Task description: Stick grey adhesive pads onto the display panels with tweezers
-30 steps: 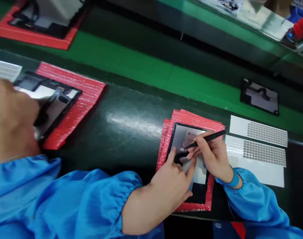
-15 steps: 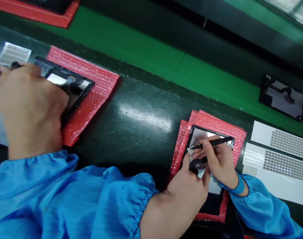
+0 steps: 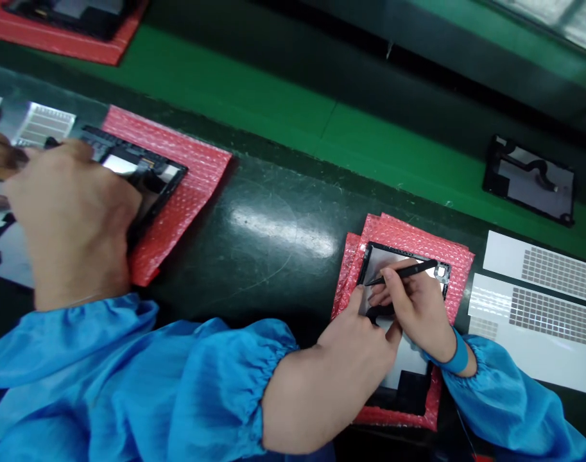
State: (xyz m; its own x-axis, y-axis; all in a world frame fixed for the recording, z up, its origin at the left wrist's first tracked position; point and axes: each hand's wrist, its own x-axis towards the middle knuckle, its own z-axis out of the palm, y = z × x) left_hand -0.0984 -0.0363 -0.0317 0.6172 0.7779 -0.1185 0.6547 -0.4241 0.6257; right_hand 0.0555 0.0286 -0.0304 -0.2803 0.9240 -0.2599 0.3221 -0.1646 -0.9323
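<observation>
A tablet screen panel (image 3: 391,377), black-framed with a grey inside and a black ribbon cable (image 3: 382,310), lies on red bubble wrap (image 3: 420,231). My right hand (image 3: 422,311), with a blue wristband (image 3: 457,356), is closed around slim black tweezers (image 3: 408,269). Their tip points at the panel's left edge. Against that edge, by the tip, rests the index finger of my left hand (image 3: 343,366). Its thumb is apart, and it grips nothing that I can see. Whether a small piece lies under the fingertip is hidden.
White sheets with grids of small grey stickers (image 3: 545,314) lie at the right. Another panel (image 3: 531,179) rests on the green surface behind. At the left, a co-worker's hand (image 3: 76,218) works over another panel (image 3: 151,160) on red bubble wrap (image 3: 201,167).
The tweezers and my right hand have shifted slightly left. A small white piece seen at the tip earlier no longer shows, and my left index fingertip is now at that spot.
</observation>
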